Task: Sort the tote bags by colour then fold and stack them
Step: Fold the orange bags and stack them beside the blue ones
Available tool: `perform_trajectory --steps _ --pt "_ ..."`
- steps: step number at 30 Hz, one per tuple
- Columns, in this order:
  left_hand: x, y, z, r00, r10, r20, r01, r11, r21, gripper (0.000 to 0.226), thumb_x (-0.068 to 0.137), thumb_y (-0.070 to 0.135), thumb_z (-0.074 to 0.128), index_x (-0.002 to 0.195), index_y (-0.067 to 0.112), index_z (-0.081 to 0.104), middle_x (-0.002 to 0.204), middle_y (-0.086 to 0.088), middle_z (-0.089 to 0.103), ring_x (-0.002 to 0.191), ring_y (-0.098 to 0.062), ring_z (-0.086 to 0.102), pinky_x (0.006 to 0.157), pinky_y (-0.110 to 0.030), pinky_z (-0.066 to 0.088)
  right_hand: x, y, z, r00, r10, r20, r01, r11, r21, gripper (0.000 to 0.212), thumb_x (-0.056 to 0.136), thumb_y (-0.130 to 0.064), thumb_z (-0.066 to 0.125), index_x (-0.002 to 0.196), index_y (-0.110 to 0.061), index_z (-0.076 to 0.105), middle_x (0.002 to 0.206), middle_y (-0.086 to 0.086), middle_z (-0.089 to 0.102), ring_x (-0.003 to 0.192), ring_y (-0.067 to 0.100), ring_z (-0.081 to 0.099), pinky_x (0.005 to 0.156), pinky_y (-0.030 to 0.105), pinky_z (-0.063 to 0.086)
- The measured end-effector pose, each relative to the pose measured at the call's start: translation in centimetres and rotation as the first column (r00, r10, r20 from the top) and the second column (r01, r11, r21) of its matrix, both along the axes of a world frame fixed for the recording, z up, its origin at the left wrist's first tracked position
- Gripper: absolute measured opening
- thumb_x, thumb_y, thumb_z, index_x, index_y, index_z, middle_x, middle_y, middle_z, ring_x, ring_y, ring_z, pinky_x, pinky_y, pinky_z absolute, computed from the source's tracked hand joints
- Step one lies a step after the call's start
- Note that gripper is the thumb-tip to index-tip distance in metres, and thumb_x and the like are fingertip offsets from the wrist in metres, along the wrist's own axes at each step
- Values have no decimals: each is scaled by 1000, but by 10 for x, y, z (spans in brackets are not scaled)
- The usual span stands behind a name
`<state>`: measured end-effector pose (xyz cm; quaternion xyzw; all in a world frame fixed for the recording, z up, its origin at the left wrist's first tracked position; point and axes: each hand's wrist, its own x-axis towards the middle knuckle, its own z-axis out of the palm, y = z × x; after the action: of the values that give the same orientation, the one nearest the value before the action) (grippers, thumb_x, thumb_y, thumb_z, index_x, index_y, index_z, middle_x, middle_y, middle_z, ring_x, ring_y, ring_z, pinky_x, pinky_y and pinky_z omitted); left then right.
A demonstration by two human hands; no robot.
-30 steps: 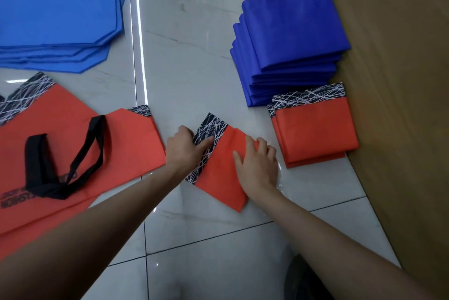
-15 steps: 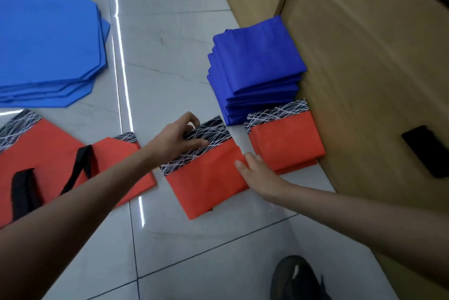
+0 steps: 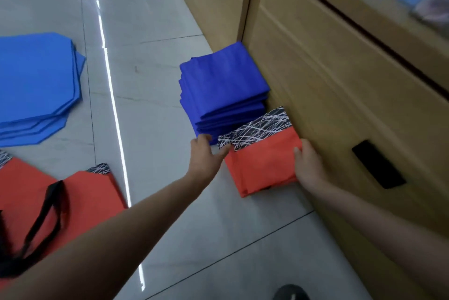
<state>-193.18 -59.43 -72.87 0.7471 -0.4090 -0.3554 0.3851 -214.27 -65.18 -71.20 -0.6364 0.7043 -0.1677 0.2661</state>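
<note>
A folded red tote bag (image 3: 262,161) with a black-and-white scribble band lies on top of the small red stack beside the wooden cabinet. My left hand (image 3: 205,157) holds its left edge, thumb on the patterned band. My right hand (image 3: 307,165) grips its right edge against the cabinet. Just behind the red stack stands a pile of folded dark blue bags (image 3: 223,91). Unfolded red bags with black handles (image 3: 56,200) lie at the lower left, and unfolded light blue bags (image 3: 36,86) lie flat at the left.
The wooden cabinet (image 3: 328,76) with a black recessed handle (image 3: 377,163) walls off the right side. The floor is glossy grey tile (image 3: 145,81). A dark shoe tip (image 3: 290,292) shows at the bottom edge.
Both hands carried the folded red bag from the open floor rightward and set it on the red stack by the cabinet. The view swung right and up.
</note>
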Motion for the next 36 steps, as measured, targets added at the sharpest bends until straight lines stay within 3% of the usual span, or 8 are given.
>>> perform_trajectory --steps 7,12,20,23,27,31,34,36 --pt "-42 -12 -45 856 368 -362 -219 894 391 77 79 51 68 130 2 36 131 -12 46 115 -29 48 96 -37 42 15 -7 -43 938 43 -344 -60 997 -38 23 101 -15 37 114 1 48 118 22 58 105 36 58 75 39 41" --pt "-57 -32 -58 710 476 -518 -272 865 423 67 75 42 75 122 2 49 119 -11 58 103 -26 56 83 -35 45 14 -11 -64 945 48 -323 -57 998 -20 19 96 -5 41 113 0 49 117 19 58 105 33 58 81 38 42" --pt "-41 -20 -65 654 445 -612 -242 889 388 39 85 20 68 117 2 56 113 -13 62 97 -26 59 86 -37 47 10 -5 -67 963 200 -180 -203 979 2 40 96 -32 48 122 -1 46 121 19 47 110 36 50 92 41 39" --pt "-37 3 -66 558 488 -672 -278 872 402 27 88 17 65 110 3 59 108 -12 63 91 -24 60 81 -36 49 14 -1 -63 963 174 -208 -138 975 175 58 93 -49 47 134 -10 36 132 17 40 118 38 46 96 42 39" --pt "-36 28 -65 449 481 -753 -319 874 367 12 89 18 63 97 10 61 102 -10 66 84 -19 63 75 -31 52 19 -5 -66 998 65 18 -66 912 404 76 86 -56 55 138 -5 35 140 15 40 128 33 41 104 38 36" --pt "-15 38 -60 547 407 -731 -271 913 305 31 85 26 66 111 9 60 105 -8 68 91 -19 66 75 -30 55 15 -6 -56 907 -114 406 -206 721 662 55 85 -47 63 124 -9 52 125 3 59 103 15 58 91 28 43" --pt "-3 35 -55 629 357 -691 -253 934 252 39 83 29 68 115 8 60 106 -11 70 88 -18 69 68 -26 57 20 0 -53 856 -180 484 -269 645 715 34 90 -39 58 114 -15 60 109 0 68 90 11 62 81 28 49" --pt "-2 32 -55 594 388 -705 -265 921 284 44 81 30 70 117 7 59 108 -11 69 93 -21 68 72 -30 56 23 1 -54 819 -245 519 -262 646 717 31 91 -39 57 112 -16 61 104 2 69 94 17 64 82 30 51"
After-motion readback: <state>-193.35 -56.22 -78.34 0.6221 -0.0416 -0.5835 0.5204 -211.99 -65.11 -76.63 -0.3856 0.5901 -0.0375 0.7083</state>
